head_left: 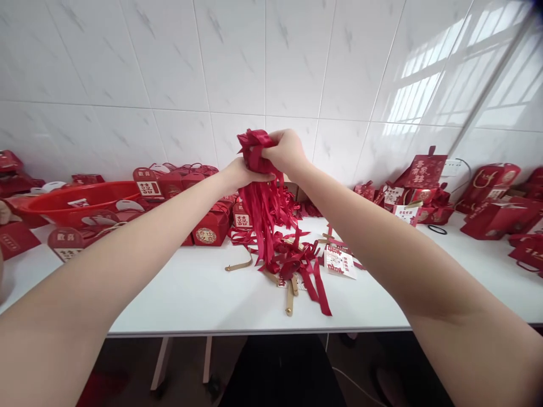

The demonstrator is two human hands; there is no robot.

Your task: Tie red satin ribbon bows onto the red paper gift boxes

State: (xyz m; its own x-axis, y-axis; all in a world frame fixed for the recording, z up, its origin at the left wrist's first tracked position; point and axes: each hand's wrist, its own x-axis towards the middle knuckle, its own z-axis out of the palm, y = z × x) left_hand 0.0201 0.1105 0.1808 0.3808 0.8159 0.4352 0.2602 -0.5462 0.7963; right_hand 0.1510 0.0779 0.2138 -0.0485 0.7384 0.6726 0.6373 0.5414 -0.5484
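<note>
And here it is, the thick ribbon bundle [258, 212], up above the table [169, 302], its folded top bunched in two hands and its strands streaming down! The left hand [242, 173] grips it from the near left, fingers wrapped around the gathered satin; the right hand [289, 150] has the top pinched, thumb and fingers closed on the folds, though some fingertips are buried and I can't tell quite how they lie. So where do we stand? A good fat handful is gathered and lifted, I'd call that part well along, but the tails hang uneven and the job looks some way from finished. Look right below the bundle: loose ribbons [292, 263] sprawl in a tangle, nobody's fingers on them, and whether the hanging ends touch that heap I can't say. Mixed in, nearer the person than the bundle, a gold strap [289, 302] pokes out, and to the bundle's right a white printed tag [340, 264] lies flat, so by my reading there's sorting left here. Out wider, just left of the bundle sits a red box [210, 227] with a round gold emblem, then farther left a red basin [104, 194], and well off to the bundle's right, more red packages [424, 171] crowd against the wall, none in hand
</note>
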